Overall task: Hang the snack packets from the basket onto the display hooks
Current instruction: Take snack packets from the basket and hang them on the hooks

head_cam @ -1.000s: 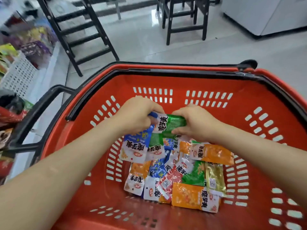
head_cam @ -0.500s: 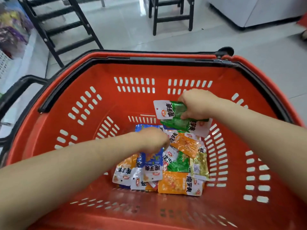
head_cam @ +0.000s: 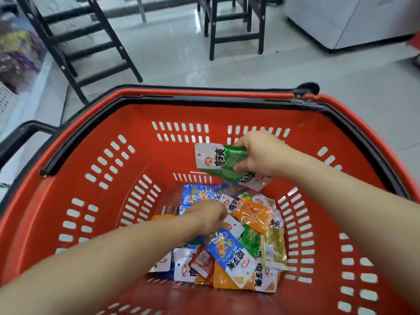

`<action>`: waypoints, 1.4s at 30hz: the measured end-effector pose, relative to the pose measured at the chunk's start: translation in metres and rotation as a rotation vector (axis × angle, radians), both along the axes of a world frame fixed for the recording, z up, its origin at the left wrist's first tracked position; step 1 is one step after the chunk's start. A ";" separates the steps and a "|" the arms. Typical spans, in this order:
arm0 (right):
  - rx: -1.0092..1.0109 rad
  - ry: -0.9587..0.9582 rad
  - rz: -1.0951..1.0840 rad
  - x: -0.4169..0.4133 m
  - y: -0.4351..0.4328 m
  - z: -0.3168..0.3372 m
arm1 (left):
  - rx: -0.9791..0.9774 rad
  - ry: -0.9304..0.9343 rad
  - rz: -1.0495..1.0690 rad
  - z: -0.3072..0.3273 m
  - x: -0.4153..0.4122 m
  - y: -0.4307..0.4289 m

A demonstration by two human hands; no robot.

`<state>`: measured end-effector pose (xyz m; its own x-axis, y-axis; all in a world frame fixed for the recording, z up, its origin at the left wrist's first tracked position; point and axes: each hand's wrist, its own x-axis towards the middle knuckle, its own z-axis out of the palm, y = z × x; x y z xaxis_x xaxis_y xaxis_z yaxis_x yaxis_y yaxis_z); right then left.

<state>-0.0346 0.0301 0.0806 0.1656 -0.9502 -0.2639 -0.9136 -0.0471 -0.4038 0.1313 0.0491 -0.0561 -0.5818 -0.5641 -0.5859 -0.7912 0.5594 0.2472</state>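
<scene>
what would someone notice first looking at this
The big red basket fills the view, with a bright heap of snack packets on its floor. Above the heap, toward the far wall, the right hand grips green packets, while the left hand reaches down into the heap.

I see the red basket (head_cam: 136, 123) standing on the pale tiled floor (head_cam: 181, 53). On its slotted bottom lies a loose heap of snack packets (head_cam: 229, 253), overlapping one another: blue, orange and green ones, 1 gold and 1 small red. Beyond the basket, a black step frame (head_cam: 120, 50), a black stool (head_cam: 236, 38) and a white cabinet (head_cam: 352, 19) stand on the same floor.
</scene>
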 end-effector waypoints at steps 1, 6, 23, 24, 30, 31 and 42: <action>0.001 -0.028 -0.008 0.000 -0.001 0.002 | -0.047 0.009 -0.047 0.013 0.006 -0.002; -0.052 -0.232 -0.019 0.000 -0.002 0.017 | -0.209 0.199 -0.130 0.095 0.043 -0.008; 0.114 -1.039 -0.090 0.047 0.022 0.056 | -0.244 1.036 0.919 0.202 0.082 -0.023; 0.109 -1.035 -0.126 0.048 0.021 0.053 | -0.211 1.080 0.942 0.203 0.082 -0.022; 0.217 -1.200 -0.332 0.044 0.016 0.045 | -0.050 1.202 0.974 0.221 0.077 -0.010; 0.213 -1.187 -0.359 0.039 0.015 0.046 | -0.032 1.202 0.955 0.228 0.083 -0.009; 0.427 -1.396 -0.252 0.049 0.013 0.070 | -0.498 1.025 0.493 0.241 0.053 -0.034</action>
<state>0.0146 0.0430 0.1504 0.3610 -0.8848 -0.2945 0.2496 0.3959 -0.8837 0.1844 0.0149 0.1852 -0.3075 -0.8833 0.3539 -0.5114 0.4671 0.7214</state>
